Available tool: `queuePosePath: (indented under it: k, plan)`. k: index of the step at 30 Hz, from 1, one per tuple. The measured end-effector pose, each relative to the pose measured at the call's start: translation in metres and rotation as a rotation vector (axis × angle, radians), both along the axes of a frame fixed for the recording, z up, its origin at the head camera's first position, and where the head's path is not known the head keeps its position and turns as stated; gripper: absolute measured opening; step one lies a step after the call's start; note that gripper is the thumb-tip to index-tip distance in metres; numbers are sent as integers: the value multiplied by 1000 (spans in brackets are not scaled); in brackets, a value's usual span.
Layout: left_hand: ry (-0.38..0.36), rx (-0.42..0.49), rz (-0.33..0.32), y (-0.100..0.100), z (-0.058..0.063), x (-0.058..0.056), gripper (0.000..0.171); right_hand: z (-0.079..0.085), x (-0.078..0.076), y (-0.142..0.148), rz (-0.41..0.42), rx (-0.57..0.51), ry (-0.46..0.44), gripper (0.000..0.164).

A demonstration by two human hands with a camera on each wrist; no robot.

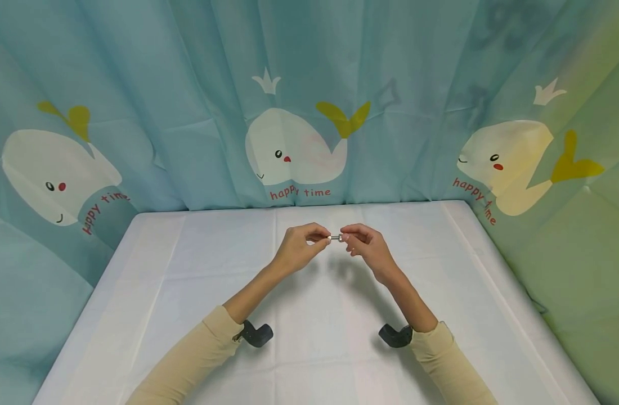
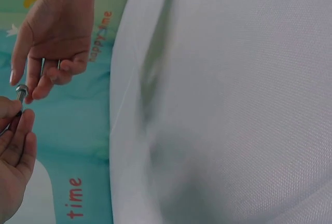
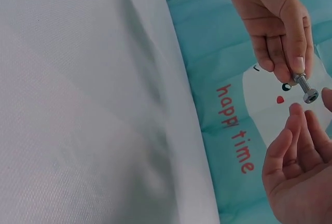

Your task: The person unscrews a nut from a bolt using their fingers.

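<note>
A small silvery bolt point(image 1: 335, 238) is held level between the hands, above the table. My left hand point(image 1: 297, 247) pinches one end between thumb and fingertips. In the right wrist view the bolt point(image 3: 306, 87) shows a threaded shank and a wider hexagonal end with a dark centre, pointing at the right hand. The gripped end is partly hidden by the left fingertips. My right hand point(image 1: 371, 248) has its thumb and fingers spread around the hexagonal end; in the right wrist view a gap shows between that end and the right fingertips point(image 3: 296, 109).
A white cloth covers the table point(image 1: 330, 326). Blue-green curtains point(image 1: 198, 112) printed with whales stand behind it and at both sides. Black curved mounts, one by the left sleeve point(image 1: 258, 334) and one by the right point(image 1: 394, 336), stick out over the table.
</note>
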State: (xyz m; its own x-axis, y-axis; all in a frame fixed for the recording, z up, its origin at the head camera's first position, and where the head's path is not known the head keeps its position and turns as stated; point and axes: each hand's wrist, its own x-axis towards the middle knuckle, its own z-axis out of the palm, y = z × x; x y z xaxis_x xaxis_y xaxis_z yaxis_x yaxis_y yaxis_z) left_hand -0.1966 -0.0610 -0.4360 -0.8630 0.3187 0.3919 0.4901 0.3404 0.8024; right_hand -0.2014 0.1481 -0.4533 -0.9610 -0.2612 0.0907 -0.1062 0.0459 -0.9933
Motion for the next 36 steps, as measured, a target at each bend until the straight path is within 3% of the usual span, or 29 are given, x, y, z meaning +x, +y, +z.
queuePosePath:
  k: [12, 21, 27, 36]
  plan:
    - [1, -4, -6, 0, -1, 2, 7, -1, -1, 1, 26, 3, 25, 32]
    - [-8, 6, -1, 0, 0, 1, 7, 0, -1, 2, 43, -8, 65, 24]
    - [-10, 7, 4, 0, 0, 1, 8, -1, 0, 0, 45, -34, 41, 31]
    - [-8, -2, 1, 0, -1, 1, 7, -3, -1, 0, 5, -9, 1, 27]
